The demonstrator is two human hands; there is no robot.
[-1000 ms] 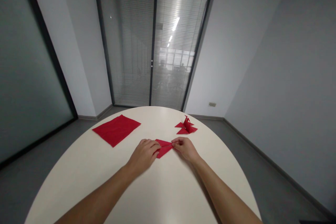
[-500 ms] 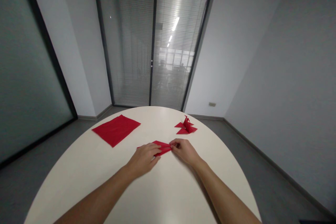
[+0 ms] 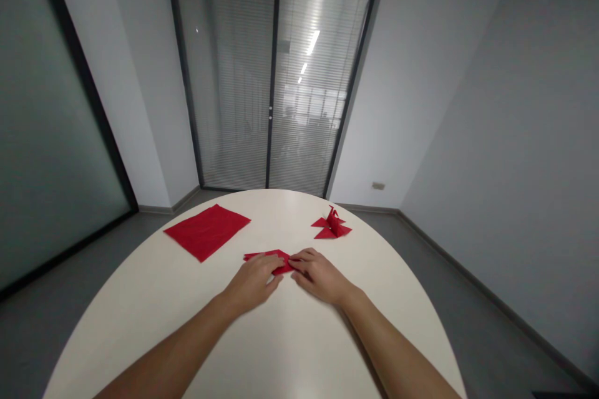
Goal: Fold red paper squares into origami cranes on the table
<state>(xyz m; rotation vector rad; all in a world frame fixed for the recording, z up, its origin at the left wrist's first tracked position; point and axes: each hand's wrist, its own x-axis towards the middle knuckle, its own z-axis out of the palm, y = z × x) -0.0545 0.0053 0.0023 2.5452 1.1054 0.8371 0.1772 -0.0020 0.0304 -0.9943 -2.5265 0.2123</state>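
A small folded red paper [image 3: 269, 257] lies on the white oval table [image 3: 290, 349] in front of me, mostly covered by my hands. My left hand [image 3: 253, 279] rests on its left part with fingers bent down on it. My right hand [image 3: 319, 274] lies on its right part, fingers stretched flat and pressing the paper down. Only a narrow red strip shows between and beyond the fingers.
A flat stack of red paper squares [image 3: 206, 230] lies at the far left of the table. A finished red paper crane [image 3: 332, 225] stands at the far right. Beyond the table are a glass door with blinds [image 3: 271, 81] and grey floor.
My right hand has slid left along the paper and flattened over it. The paper has become narrower, and its left tip now shows beyond my left hand.
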